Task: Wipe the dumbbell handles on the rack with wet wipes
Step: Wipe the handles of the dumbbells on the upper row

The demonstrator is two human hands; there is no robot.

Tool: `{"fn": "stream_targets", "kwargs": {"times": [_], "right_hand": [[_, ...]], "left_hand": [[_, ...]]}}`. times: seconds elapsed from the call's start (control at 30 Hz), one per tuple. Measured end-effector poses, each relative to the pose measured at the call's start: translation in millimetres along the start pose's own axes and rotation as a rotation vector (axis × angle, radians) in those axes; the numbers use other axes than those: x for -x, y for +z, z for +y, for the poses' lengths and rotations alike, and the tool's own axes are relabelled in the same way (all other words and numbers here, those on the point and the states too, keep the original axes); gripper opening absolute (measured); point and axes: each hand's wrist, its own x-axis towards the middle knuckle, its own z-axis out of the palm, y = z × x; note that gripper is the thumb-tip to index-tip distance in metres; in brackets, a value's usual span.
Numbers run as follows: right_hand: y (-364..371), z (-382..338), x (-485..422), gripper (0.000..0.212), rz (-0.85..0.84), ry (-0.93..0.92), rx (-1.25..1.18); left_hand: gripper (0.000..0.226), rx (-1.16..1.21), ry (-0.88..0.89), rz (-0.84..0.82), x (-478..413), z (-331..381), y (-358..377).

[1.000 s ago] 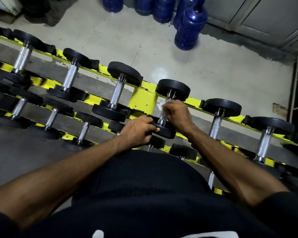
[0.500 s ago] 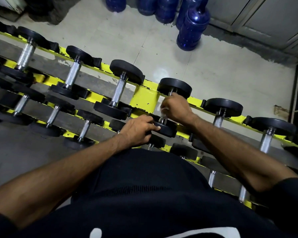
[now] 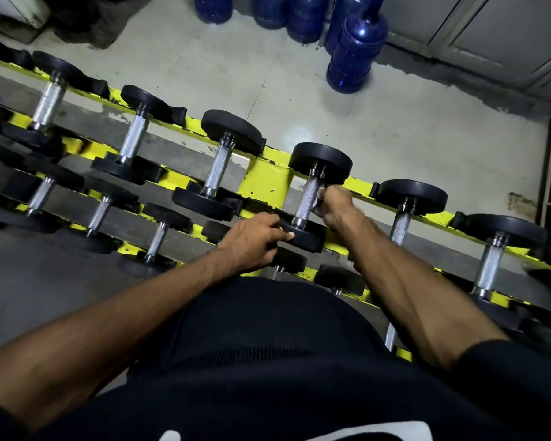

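A yellow rack [image 3: 263, 186] holds rows of black dumbbells with knurled steel handles. My left hand [image 3: 255, 240] grips the near black head [image 3: 306, 238] of the middle dumbbell on the top row. Its steel handle [image 3: 306, 198] is bare and in full view. My right hand [image 3: 334, 203] sits just right of that handle, fingers curled round a small white wet wipe [image 3: 321, 192] that touches the handle's right side. Only a sliver of the wipe shows.
More dumbbells lie to the left [image 3: 218, 168] and right [image 3: 401, 219] on the top row, with smaller ones on lower rows. Several blue water jugs [image 3: 355, 49] stand on the tiled floor behind the rack. A dark shelf edge is at far right.
My right hand has slid off the handle to its right side, uncovering the steel. My left hand stays on the dumbbell's near head. The camera has tilted slightly.
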Motion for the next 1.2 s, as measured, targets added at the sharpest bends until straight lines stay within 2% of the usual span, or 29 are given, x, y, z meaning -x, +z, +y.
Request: {"fn": "stream_targets", "kwargs": {"times": [0.1,0.2,0.27,0.33,0.4,0.47,0.5,0.53,0.6,0.63,0.73,0.77,0.83,0.9,1.0,1.07,1.13,1.2], "right_hand": [[-11,4,10,0.033,-0.113,0.072,-0.032],[-23,21,18,0.03,-0.184,0.146,0.088],[-25,25,16,0.03,-0.175,0.174,0.142],[-21,17,9,0.034,-0.203,0.201,0.052],[-14,6,-1,0.038,-0.208,0.215,-0.167],[-7,-2,-9,0.038,-0.123,0.17,-0.266],[-5,-2,-9,0.036,-0.062,0.109,-0.242],[-5,0,-4,0.032,0.005,0.034,-0.166],[-13,12,15,0.021,0.087,-0.228,0.136],[-20,21,25,0.018,0.071,-0.403,0.332],[-38,39,40,0.02,-0.137,-0.956,0.838],[-40,37,39,0.021,-0.174,-1.072,0.972],[-34,21,34,0.017,-0.131,-1.198,1.21],[-22,3,29,0.015,-0.005,-1.241,1.386],[2,-20,30,0.017,0.084,-1.069,1.596],[14,-23,33,0.018,0.003,-0.967,1.802],[19,-19,37,0.016,-0.168,-0.942,1.963],[17,-15,42,0.016,-0.388,-0.881,1.961]], "left_hand": [[0.039,0.003,-0.011,-0.001,0,-1,0],[0.039,-0.002,-0.016,-0.006,-1,-3,0],[0.038,0.005,-0.018,-0.007,-2,-3,1],[0.038,0.003,-0.022,-0.009,-2,-2,1],[0.037,-0.003,-0.019,-0.02,-2,-2,1],[0.037,-0.008,-0.012,-0.022,-2,-3,1],[0.037,-0.006,-0.012,-0.021,-1,-3,1],[0.037,-0.002,-0.014,-0.019,-1,-3,1],[0.037,0.005,-0.016,-0.015,-1,-4,1],[0.037,0.004,-0.016,-0.014,-1,-4,1],[0.037,0.002,-0.017,-0.001,-2,-4,3],[0.038,0.01,-0.018,0.009,-2,-4,4],[0.039,0.023,-0.019,0.019,-1,-3,5],[0.04,0.016,-0.01,0.013,0,-2,5],[0.041,0.009,-0.005,0.011,1,-1,4],[0.042,0.003,-0.006,-0.001,1,-1,3],[0.043,-0.007,-0.002,-0.014,1,-1,2],[0.044,-0.011,0.007,-0.022,2,-2,3]]}}
